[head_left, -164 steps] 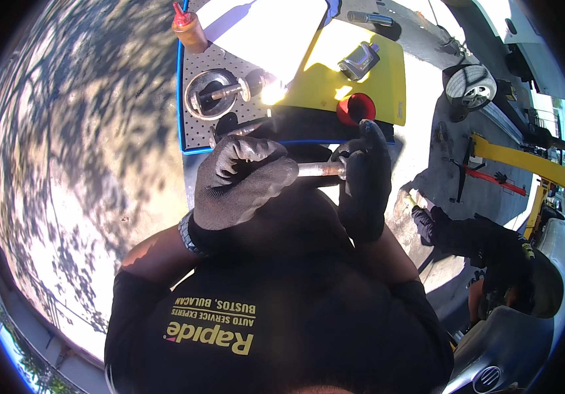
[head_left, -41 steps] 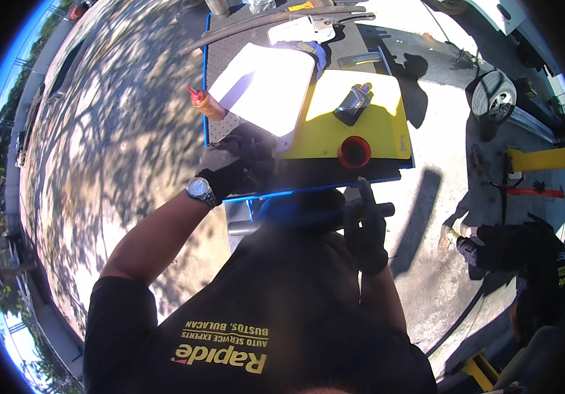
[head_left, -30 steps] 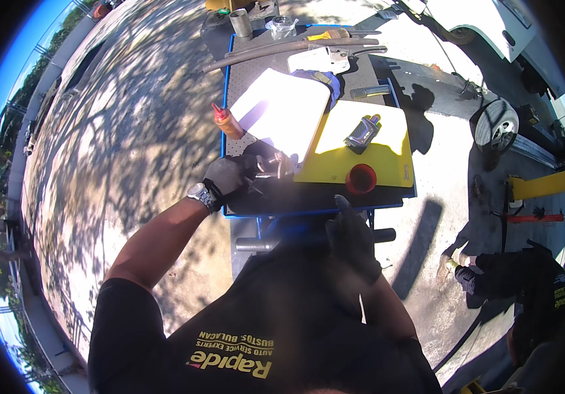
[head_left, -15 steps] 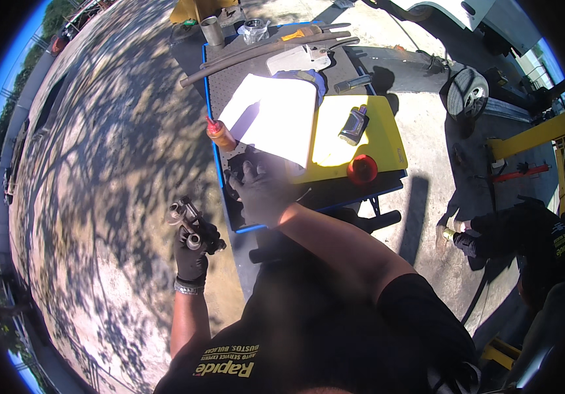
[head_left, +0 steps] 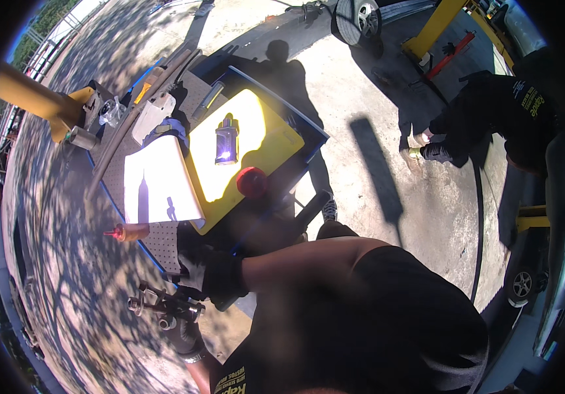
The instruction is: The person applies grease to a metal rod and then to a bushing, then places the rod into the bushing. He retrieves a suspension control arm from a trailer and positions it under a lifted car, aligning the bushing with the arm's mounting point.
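Low at the left, my left hand (head_left: 184, 336), in a dark glove, grips a greasy metal car part (head_left: 159, 303) with cylindrical ends and a crossbar. My right hand (head_left: 220, 277), also gloved, reaches across to the near corner of the blue-edged work table (head_left: 162, 247), close beside the part. Its fingers lie in deep shadow, so I cannot tell whether they touch the part or hold anything. A squeeze bottle with a red nozzle (head_left: 131, 232) lies at the table's edge, near both hands.
On the table lie white paper (head_left: 158, 180), a yellow board (head_left: 272, 128), a dark bottle (head_left: 227, 144), a red round container (head_left: 251, 182) and a long hose (head_left: 128, 121). At right, another person (head_left: 499, 111) bends near a yellow lift post (head_left: 433, 29). A wheel (head_left: 359, 23) stands beyond.
My view has swung to the right. My right hand has drawn back from the tabletop, where its fingers were spread, toward the metal part. My left hand keeps its hold.
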`<state>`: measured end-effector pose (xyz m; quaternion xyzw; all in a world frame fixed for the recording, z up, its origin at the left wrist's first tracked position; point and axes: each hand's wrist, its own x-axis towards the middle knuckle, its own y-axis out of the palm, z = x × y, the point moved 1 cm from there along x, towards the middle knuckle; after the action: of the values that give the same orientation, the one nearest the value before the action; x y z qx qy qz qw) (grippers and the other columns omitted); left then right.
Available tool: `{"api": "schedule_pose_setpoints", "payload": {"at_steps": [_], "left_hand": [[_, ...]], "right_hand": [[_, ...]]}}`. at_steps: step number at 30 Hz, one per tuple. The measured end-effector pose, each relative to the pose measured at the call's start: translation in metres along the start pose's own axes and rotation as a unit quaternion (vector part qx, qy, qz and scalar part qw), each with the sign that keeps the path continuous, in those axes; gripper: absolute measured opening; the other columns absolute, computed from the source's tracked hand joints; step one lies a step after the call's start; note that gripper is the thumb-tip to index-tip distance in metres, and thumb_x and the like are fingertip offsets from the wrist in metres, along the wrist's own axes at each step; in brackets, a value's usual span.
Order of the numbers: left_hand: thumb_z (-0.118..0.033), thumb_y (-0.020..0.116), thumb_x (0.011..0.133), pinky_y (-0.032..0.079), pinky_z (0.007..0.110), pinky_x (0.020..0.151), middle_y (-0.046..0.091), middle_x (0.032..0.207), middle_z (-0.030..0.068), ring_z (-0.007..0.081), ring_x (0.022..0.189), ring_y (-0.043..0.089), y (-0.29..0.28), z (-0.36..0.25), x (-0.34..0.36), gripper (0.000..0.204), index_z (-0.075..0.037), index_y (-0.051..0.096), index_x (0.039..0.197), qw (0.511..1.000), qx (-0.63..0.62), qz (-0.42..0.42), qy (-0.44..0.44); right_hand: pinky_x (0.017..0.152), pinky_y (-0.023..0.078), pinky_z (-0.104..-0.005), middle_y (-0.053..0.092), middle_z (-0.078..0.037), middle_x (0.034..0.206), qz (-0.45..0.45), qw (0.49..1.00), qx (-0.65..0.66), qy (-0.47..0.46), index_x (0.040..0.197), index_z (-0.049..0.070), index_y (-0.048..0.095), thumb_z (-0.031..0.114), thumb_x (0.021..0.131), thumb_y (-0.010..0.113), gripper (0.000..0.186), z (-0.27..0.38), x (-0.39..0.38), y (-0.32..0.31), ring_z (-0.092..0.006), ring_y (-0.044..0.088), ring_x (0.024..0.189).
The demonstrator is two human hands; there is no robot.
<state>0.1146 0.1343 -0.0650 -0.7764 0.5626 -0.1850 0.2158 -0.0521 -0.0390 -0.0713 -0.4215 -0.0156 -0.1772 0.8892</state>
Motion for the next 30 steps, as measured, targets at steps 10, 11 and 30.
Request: {"api": "schedule_pose_setpoints", "payload": {"at_steps": [10,11,30], "left_hand": [[-0.023,0.064,0.103,0.056,0.034,0.08,0.069,0.116,0.0097,0.0188,0.097,0.066,0.18,-0.134,-0.014,0.032,0.0,0.065,0.124,0.983,0.038,-0.121,-0.132],[-0.024,0.063,0.103,0.055,0.032,0.078,0.069,0.114,0.0094,0.0186,0.094,0.066,0.21,-0.157,-0.003,0.03,0.0,0.066,0.121,0.981,-0.014,-0.108,-0.16],[-0.026,0.079,0.087,0.057,0.037,0.074,0.068,0.104,0.011,0.0253,0.089,0.068,0.349,-0.277,0.012,0.038,-0.001,0.066,0.113,0.839,0.458,-0.109,-0.274]], "right_hand": [[0.119,0.035,-0.0573,0.039,-0.033,0.156,-0.137,0.968,0.198,-0.067,0.165,0.004,0.026,0.059,0.084,0.077,0.111,-0.105,-0.189,-0.105,-0.0491,0.04,0.145],[0.119,0.036,-0.057,0.039,-0.033,0.156,-0.102,0.965,0.235,-0.051,0.165,0.005,0.026,0.059,0.086,0.076,0.109,-0.126,-0.222,-0.124,-0.049,0.041,0.144],[0.071,0.053,-0.0291,0.058,0.001,0.083,-0.301,0.792,0.472,0.246,0.11,0.009,0.066,0.036,0.11,0.052,0.031,-0.504,-0.18,-0.085,-0.0093,0.06,0.076]]}}
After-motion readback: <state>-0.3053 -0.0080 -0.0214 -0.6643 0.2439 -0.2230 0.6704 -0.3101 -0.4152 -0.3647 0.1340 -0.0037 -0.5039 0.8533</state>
